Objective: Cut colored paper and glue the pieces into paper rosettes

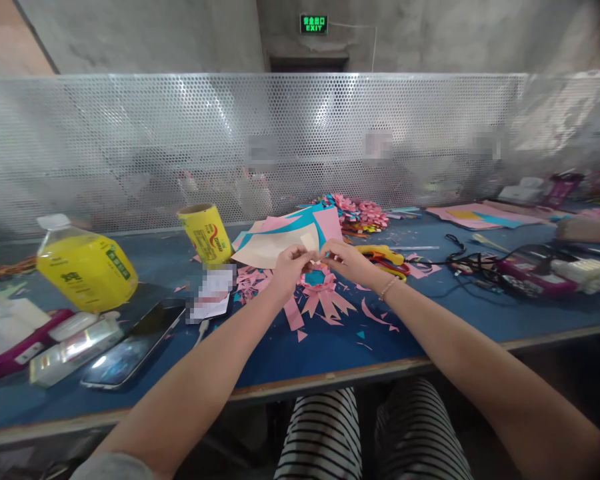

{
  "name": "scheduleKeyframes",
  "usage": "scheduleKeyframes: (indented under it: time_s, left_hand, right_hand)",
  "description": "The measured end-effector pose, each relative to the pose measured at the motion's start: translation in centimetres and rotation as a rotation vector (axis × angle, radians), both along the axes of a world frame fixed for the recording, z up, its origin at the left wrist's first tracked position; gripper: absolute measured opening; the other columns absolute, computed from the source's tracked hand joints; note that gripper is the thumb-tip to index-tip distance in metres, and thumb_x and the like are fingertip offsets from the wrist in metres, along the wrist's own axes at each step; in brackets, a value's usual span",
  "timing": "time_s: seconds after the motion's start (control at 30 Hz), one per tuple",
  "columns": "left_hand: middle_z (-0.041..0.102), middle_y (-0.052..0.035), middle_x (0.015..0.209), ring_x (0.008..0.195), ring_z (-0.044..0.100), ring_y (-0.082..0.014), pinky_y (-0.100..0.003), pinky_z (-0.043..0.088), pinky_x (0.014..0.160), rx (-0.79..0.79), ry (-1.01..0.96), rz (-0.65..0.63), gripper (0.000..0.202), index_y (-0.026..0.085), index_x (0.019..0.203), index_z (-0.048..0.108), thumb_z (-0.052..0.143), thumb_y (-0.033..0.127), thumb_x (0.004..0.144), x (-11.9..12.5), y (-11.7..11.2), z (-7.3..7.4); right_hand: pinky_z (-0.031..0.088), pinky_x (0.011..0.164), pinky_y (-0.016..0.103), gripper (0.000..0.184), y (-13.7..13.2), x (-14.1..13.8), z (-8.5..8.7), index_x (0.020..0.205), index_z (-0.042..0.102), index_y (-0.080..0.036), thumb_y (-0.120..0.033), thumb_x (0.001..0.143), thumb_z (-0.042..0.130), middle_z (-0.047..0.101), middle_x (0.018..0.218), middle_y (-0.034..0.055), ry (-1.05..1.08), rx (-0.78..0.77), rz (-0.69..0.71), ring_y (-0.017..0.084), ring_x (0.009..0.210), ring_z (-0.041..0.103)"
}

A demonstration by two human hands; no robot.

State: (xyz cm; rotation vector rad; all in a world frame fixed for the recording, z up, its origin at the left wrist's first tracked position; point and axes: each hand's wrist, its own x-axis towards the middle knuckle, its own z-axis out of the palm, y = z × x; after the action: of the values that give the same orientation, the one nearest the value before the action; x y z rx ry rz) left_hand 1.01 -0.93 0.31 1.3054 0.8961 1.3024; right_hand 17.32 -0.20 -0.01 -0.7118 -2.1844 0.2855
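Observation:
Both my hands meet over the blue table (330, 353), just above a pink paper flower (325, 293) with cut strips fanning out. My left hand (291, 263) is closed in a pinch on a small pink paper piece (314, 259). My right hand (347, 260) pinches the same piece from the other side. Pink and teal scraps lie scattered under and around the hands. A stack of cream, pink and teal paper sheets (285, 237) lies just beyond my fingers.
Yellow scissors (385, 257) lie right of my hands. A yellow tape roll (205, 233), a tilted yellow drink bottle (87, 267), a phone (135, 347), finished paper flowers (355, 213), cables (480, 263) and another person's arm (587, 230) share the table. A perforated metal screen (300, 140) closes the back.

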Motion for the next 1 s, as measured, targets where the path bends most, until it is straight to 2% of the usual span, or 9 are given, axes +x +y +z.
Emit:
scheduleKeyframes:
  time_s: [0.17,0.33,0.6,0.77,1.0]
  left_hand:
    - [0.049,0.0046,0.049,0.045,0.048,-0.0075,-0.021,0.038,0.048,0.088,0.064,0.054,0.02,0.015,0.063,0.051,0.064,0.03,0.06,-0.2,0.0,0.0]
    - [0.05,0.0042,0.051,0.046,0.048,-0.0079,-0.021,0.038,0.047,0.199,0.245,0.096,0.004,0.015,0.063,0.053,0.053,0.018,0.061,-0.2,-0.3,0.2]
    - [0.049,0.0033,0.049,0.046,0.046,-0.0084,-0.02,0.035,0.047,0.216,0.334,0.102,0.008,0.014,0.066,0.058,0.051,0.018,0.063,-0.2,-1.0,0.7]
    - [0.05,0.0033,0.05,0.046,0.045,-0.008,-0.02,0.036,0.047,0.235,0.328,0.079,0.009,0.014,0.066,0.058,0.052,0.021,0.064,-0.2,-1.0,0.7]
    - [0.048,0.0041,0.048,0.045,0.044,-0.0078,-0.02,0.035,0.046,0.213,0.33,0.081,0.01,0.015,0.067,0.058,0.049,0.017,0.063,0.1,-1.4,1.1]
  right_hand:
    - [0.039,0.058,0.023,0.013,-0.4,-0.4,0.3,0.071,0.047,-0.018,-0.026,0.082,0.047,0.049,0.074,0.0014,0.04,-0.016,-0.059,0.011,0.064,0.046]
    - [0.037,0.056,0.023,0.016,-0.7,-0.7,0.5,0.067,0.043,-0.019,-0.027,0.08,0.048,0.047,0.069,-0.0004,0.104,-0.042,-0.116,0.01,0.06,0.044]
    - [0.036,0.053,0.023,0.017,-1.0,-1.1,0.7,0.066,0.046,-0.019,-0.03,0.078,0.05,0.049,0.066,-0.0009,0.15,-0.102,-0.147,0.01,0.056,0.043]
    - [0.037,0.053,0.023,0.019,-0.9,-1.1,0.7,0.065,0.047,-0.018,-0.032,0.077,0.05,0.049,0.063,-0.001,0.166,-0.135,-0.166,0.01,0.057,0.045]
    - [0.036,0.053,0.023,0.02,-0.6,-0.8,0.5,0.065,0.048,-0.018,-0.033,0.076,0.051,0.05,0.063,-0.0009,0.18,-0.119,-0.2,0.01,0.057,0.044]
